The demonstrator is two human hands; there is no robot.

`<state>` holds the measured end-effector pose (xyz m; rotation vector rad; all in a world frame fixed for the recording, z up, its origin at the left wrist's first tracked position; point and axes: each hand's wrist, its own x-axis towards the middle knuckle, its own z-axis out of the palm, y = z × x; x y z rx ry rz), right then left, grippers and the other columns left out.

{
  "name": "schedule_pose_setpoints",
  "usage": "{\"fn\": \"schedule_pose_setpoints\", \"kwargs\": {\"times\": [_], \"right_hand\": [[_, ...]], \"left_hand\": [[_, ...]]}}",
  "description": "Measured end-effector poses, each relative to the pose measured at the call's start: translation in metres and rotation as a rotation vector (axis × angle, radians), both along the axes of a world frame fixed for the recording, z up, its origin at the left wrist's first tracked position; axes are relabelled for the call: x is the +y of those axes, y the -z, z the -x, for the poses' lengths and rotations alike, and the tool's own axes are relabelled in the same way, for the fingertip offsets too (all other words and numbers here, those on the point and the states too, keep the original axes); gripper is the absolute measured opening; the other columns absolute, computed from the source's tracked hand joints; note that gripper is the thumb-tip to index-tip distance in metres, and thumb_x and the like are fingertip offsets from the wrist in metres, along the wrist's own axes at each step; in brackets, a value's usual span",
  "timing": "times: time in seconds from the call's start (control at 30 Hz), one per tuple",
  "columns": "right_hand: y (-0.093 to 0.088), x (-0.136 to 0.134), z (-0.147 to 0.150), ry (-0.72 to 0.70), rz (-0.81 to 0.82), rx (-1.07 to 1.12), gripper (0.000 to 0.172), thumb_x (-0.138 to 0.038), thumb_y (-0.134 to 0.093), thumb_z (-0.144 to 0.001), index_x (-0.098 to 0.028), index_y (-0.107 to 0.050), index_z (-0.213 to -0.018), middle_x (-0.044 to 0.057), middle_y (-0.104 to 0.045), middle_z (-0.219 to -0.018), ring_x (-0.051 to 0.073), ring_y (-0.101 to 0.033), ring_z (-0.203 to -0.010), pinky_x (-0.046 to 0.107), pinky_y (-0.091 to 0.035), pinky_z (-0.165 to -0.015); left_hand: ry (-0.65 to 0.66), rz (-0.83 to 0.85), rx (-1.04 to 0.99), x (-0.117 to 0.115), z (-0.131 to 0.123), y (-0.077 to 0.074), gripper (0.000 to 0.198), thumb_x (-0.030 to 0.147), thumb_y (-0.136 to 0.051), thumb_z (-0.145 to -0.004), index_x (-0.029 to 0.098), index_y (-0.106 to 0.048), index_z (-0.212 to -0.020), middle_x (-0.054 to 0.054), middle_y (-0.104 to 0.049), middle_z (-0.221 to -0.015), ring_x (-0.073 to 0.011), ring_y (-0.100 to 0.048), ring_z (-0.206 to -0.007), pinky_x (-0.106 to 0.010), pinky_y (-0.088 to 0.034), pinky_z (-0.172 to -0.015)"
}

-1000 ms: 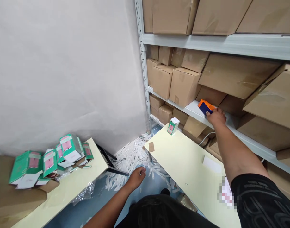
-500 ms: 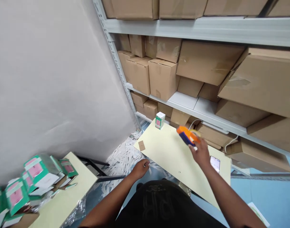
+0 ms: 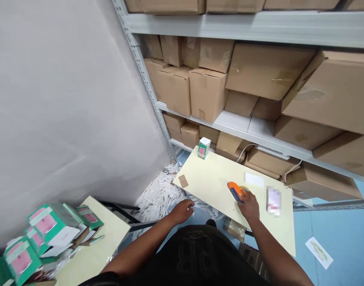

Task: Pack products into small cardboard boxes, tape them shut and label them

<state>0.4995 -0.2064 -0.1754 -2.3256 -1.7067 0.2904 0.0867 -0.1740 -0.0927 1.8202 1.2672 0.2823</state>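
Observation:
My right hand (image 3: pixel 249 205) is wrapped round an orange and blue tape dispenser (image 3: pixel 235 191), low over the pale table (image 3: pixel 211 174) or resting on it; which, I cannot tell. A yellowish tape roll shows beside the fingers. My left hand (image 3: pixel 182 211) hangs just off the table's near edge, fingers loosely curled and slightly apart, with nothing visible in it. A small brown cardboard piece (image 3: pixel 183 181) lies at the table's left corner, nearest that hand. Upright at the far left corner stands a small green and white box with a pink panel (image 3: pixel 203 148).
A white paper (image 3: pixel 254 179) and a blurred-out phone (image 3: pixel 273 200) lie on the table's right part. Shelves of cardboard boxes (image 3: pixel 207 95) rise behind. Several green and pink boxes (image 3: pixel 46 222) crowd a second table at left. Paper strips (image 3: pixel 159 194) cover the floor.
My right hand has brought the tape dispenser down and nearer to me. A white paper now shows on the table behind it. My left hand has shifted slightly right; the view has moved a little.

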Motion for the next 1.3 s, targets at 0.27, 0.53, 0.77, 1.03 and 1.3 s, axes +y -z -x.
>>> {"fn": "schedule_pose_setpoints", "kwargs": {"times": [0.27, 0.53, 0.77, 1.03, 1.3], "right_hand": [[-0.033, 0.004, 0.058, -0.014, -0.151, 0.268, 0.057, -0.058, -0.053, -0.084, -0.014, -0.067, -0.118, 0.021, -0.057, -0.137, 0.041, -0.050, -0.134, 0.057, -0.040, -0.114], [-0.059, 0.100, 0.114, -0.388, -0.063, 0.537, 0.048, -0.059, -0.054, -0.086, -0.020, -0.067, -0.111, 0.015, -0.057, -0.135, 0.032, -0.059, -0.122, 0.044, -0.051, -0.099], [-0.064, 0.124, 0.172, -0.699, 0.105, 0.596, 0.051, -0.060, -0.056, -0.084, -0.017, -0.069, -0.109, 0.016, -0.063, -0.128, 0.033, -0.064, -0.113, 0.044, -0.051, -0.098], [-0.052, 0.043, 0.284, -1.141, 0.226, 0.584, 0.048, -0.060, -0.054, -0.083, -0.020, -0.071, -0.101, 0.014, -0.071, -0.114, 0.034, -0.066, -0.112, 0.044, -0.051, -0.097], [-0.056, -0.071, 0.412, -1.376, 0.318, 0.514, 0.053, -0.065, -0.053, -0.081, -0.020, -0.071, -0.101, 0.015, -0.072, -0.115, 0.035, -0.068, -0.110, 0.045, -0.053, -0.092]], "left_hand": [[-0.282, -0.010, -0.089, -0.029, 0.055, 0.002, 0.021, 0.024, -0.059, -0.081, 0.019, -0.070, -0.098, -0.008, -0.073, -0.100, -0.0229, -0.069, -0.093, -0.034, -0.053, -0.086], [-0.722, -0.024, -0.096, -0.091, 0.054, 0.003, 0.021, 0.025, -0.060, -0.081, 0.020, -0.071, -0.098, -0.006, -0.075, -0.100, -0.0226, -0.069, -0.093, -0.033, -0.052, -0.085], [-1.109, -0.014, -0.082, -0.184, 0.022, 0.007, 0.019, 0.027, -0.062, -0.082, 0.020, -0.071, -0.097, -0.005, -0.073, -0.097, -0.0202, -0.067, -0.089, -0.030, -0.051, -0.084], [-1.479, -0.069, -0.084, -0.314, 0.036, 0.001, 0.019, 0.027, -0.062, -0.082, 0.020, -0.071, -0.096, -0.005, -0.073, -0.098, -0.0209, -0.067, -0.090, -0.031, -0.052, -0.084], [-1.689, -0.088, -0.124, -0.460, 0.074, 0.021, 0.020, 0.031, -0.063, -0.083, 0.020, -0.071, -0.097, -0.006, -0.075, -0.098, -0.0223, -0.069, -0.092, -0.032, -0.053, -0.085]]}}
